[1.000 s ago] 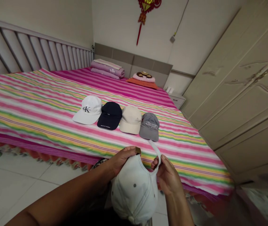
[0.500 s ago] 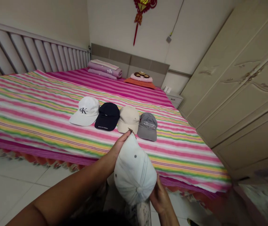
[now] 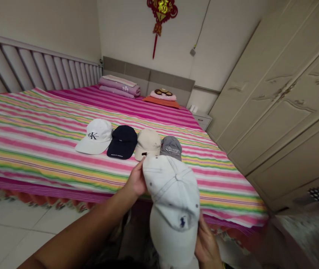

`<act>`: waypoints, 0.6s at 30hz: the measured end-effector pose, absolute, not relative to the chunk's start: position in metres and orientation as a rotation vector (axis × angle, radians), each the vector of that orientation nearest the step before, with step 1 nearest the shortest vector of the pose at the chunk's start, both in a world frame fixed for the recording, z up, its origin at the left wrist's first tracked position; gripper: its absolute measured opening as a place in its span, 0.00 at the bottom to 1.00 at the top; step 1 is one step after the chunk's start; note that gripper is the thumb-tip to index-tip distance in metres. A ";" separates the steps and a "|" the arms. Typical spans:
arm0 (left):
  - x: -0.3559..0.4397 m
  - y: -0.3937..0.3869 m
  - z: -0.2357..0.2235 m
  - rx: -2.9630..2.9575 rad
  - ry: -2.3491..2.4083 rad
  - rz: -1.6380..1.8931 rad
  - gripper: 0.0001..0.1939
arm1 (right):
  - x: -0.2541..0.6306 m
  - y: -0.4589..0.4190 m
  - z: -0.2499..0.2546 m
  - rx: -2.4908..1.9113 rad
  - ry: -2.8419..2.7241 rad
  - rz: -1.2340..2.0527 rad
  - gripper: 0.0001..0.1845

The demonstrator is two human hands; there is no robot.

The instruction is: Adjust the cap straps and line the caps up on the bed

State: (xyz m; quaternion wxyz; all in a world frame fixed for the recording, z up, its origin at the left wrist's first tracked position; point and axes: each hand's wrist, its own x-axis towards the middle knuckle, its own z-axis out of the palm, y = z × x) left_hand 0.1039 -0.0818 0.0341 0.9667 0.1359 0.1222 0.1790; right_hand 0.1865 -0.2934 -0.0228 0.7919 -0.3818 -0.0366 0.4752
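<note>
Between my two hands is a pale, nearly white baseball cap (image 3: 173, 201) with a small dark blue logo, its brim pointing down toward me. My left hand (image 3: 137, 177) grips its back edge near the strap. On the other side, my right hand (image 3: 206, 239) holds the cap near the brim; some of its fingers are hidden. Just beyond, a row of caps lies on the bed: a white cap (image 3: 99, 130) with black letters, a dark navy cap (image 3: 123, 140), a beige cap (image 3: 149, 140) and a grey cap (image 3: 172, 145), partly covered by the held one.
A striped sheet (image 3: 50, 145) covers the bed. Folded purple bedding (image 3: 120, 86) and an orange pillow (image 3: 162, 101) lie by the headboard (image 3: 170, 80). A wardrobe (image 3: 260, 97) stands to the right, a white rail (image 3: 47, 63) to the left. Floor tiles (image 3: 14, 228) show below.
The held cap has turned and risen, so its brim and dark blue logo now show and it overlaps the grey cap. Both hands keep hold of it. The view has shifted slightly.
</note>
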 end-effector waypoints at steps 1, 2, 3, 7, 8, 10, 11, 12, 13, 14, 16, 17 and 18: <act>0.101 -0.091 0.027 0.302 0.188 0.295 0.15 | 0.193 -0.297 -0.017 -0.829 -0.083 1.008 0.18; 0.099 -0.100 0.019 0.325 0.132 0.195 0.15 | 0.198 -0.300 -0.013 -0.838 -0.086 0.996 0.17; 0.097 -0.110 0.011 0.342 0.085 0.105 0.17 | 0.202 -0.304 -0.011 -0.846 -0.088 0.981 0.16; 0.097 -0.138 -0.008 0.403 0.090 -0.007 0.10 | 0.202 -0.317 -0.011 -0.898 -0.047 0.990 0.15; 0.098 -0.141 -0.008 0.411 0.108 -0.006 0.10 | 0.201 -0.320 -0.011 -0.915 -0.030 1.014 0.16; 0.103 -0.145 -0.006 0.421 0.128 -0.037 0.12 | 0.197 -0.326 -0.010 -0.950 -0.011 1.058 0.19; 0.105 -0.146 -0.003 0.428 0.133 -0.067 0.13 | 0.196 -0.328 -0.009 -0.966 -0.013 1.064 0.20; 0.106 -0.148 -0.001 0.438 0.139 -0.099 0.15 | 0.195 -0.331 -0.008 -0.981 -0.021 1.062 0.22; 0.108 -0.149 0.000 0.446 0.147 -0.119 0.16 | 0.194 -0.335 -0.007 -0.995 -0.029 1.057 0.23; 0.109 -0.151 0.001 0.454 0.156 -0.128 0.17 | 0.194 -0.339 -0.007 -1.009 -0.031 1.049 0.24; 0.110 -0.154 0.001 0.456 0.163 -0.140 0.18 | 0.194 -0.349 -0.012 -1.036 -0.009 1.031 0.24; 0.111 -0.156 0.000 0.452 0.159 -0.145 0.19 | 0.195 -0.356 -0.017 -1.050 0.010 1.012 0.24; 0.111 -0.157 -0.001 0.447 0.155 -0.150 0.19 | 0.196 -0.363 -0.024 -1.064 0.031 0.994 0.23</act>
